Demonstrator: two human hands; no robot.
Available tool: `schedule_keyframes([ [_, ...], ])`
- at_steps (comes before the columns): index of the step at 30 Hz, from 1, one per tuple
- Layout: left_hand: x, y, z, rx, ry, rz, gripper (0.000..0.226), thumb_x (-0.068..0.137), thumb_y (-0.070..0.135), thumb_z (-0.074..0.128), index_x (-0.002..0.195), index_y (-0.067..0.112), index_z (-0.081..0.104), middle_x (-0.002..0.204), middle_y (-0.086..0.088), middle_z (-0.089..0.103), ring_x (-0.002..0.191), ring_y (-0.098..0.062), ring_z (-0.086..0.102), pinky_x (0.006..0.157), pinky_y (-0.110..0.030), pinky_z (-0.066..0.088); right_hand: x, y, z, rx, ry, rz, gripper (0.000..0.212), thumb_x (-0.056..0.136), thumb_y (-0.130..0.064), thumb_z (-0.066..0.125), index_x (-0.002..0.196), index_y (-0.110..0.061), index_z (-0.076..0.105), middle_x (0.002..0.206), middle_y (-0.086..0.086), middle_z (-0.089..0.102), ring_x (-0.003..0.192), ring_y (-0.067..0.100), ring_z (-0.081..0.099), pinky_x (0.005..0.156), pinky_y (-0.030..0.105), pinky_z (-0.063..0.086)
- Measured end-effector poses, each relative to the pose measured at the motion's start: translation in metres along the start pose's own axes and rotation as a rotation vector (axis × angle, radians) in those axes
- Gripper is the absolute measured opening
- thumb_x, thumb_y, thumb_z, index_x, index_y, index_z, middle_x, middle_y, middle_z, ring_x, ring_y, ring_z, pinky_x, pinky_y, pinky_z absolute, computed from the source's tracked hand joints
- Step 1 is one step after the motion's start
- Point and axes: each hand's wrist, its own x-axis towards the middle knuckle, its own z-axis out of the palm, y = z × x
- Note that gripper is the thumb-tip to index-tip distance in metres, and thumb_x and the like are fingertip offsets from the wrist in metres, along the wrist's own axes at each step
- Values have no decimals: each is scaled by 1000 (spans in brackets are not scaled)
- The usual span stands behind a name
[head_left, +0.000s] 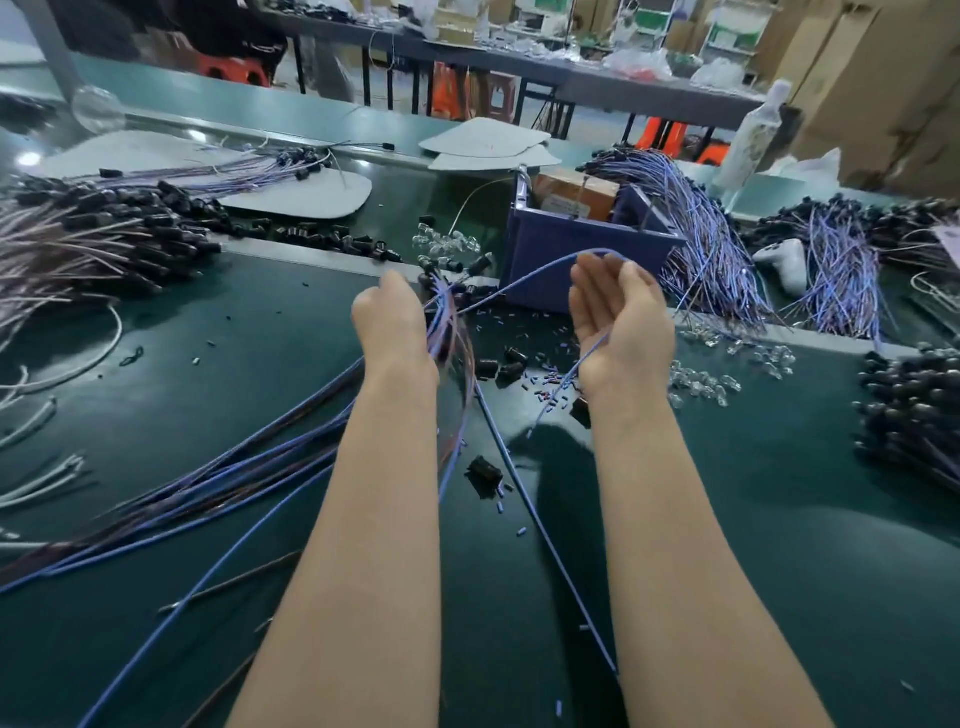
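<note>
The left hand (392, 325) is seen from the back, its fingers curled round a bundle of blue and brown wires (260, 478) that trails down to the left across the dark green worktop (779, 493). The right hand (621, 322) is held palm up with its fingers relaxed and gripping nothing; a single blue wire (524, 278) arcs from the bundle over its fingertips and lies across the palm, its end hanging below the wrist. Both hands are raised above the worktop, just in front of a blue bin (550, 260). Small black caps (511, 364) lie scattered between the wrists, clear plastic pieces (701, 384) lie just right of the right hand, and a heap of finished wires (701, 244) lies beside the bin
</note>
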Motion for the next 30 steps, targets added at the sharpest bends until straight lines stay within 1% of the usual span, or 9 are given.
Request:
schedule_keyframes([
  [3,1,-2,0,-11,32,66,20,93,13,37,74,16,32,62,3,24,52,-12,21,50,-24,18,2,-3,-2,-90,-35,23,24,101,-17,42,84,-18,58,74,-1,72,75,13,69,67,23,54],
  [8,1,-11,4,176,-11,216,16,94,15,40,80,17,48,72,3,49,60,-9,43,54,-21,36,5,-4,-11,-358,108,-48,23,94,-12,43,76,-15,56,61,-4,68,61,10,63,61,22,48],
  [11,5,-21,9,498,-216,241,23,91,14,41,71,15,53,90,-11,66,79,-25,59,75,-32,47,5,-10,-15,-283,125,-77,23,92,-12,44,73,-14,57,58,-4,68,56,9,62,58,20,47],
  [13,2,-26,12,662,-289,212,26,92,13,40,84,3,62,105,-23,67,97,-35,63,84,-39,49,3,-12,-15,-198,60,-82,23,93,-12,45,74,-13,59,61,-3,69,59,10,64,57,19,48],
  [15,-1,-27,13,755,-243,241,34,94,14,37,106,-6,61,114,-27,62,109,-39,58,88,-39,48,0,-10,-13,-194,-17,-93,24,96,-12,44,78,-13,60,66,-2,71,66,12,67,61,19,51],
  [19,-2,-21,13,696,-134,298,35,98,17,33,120,2,56,128,-17,54,113,-30,52,92,-32,39,-2,-2,-15,-239,-24,-108,25,98,-11,43,79,-15,60,71,-2,72,74,14,67,67,23,51],
  [24,7,-19,-1,816,-33,286,36,94,11,33,116,-4,58,124,-23,56,118,-39,49,95,-42,42,0,1,-22,-1048,-153,-3,29,90,-13,44,66,-11,61,70,4,71,67,16,64,66,25,50],
  [27,9,-20,-2,956,-23,286,36,94,14,34,116,3,60,122,-17,59,119,-37,45,97,-39,37,-1,-9,-20,-1320,-290,100,31,84,-18,47,62,-10,66,63,1,72,56,9,60,54,18,47],
  [30,9,-20,-3,1108,10,301,34,95,21,36,120,15,59,124,-11,57,124,-32,38,98,-40,29,-4,-13,-16,-1451,-412,137,29,90,-23,48,73,-10,68,58,-2,70,39,4,50,43,13,41],
])
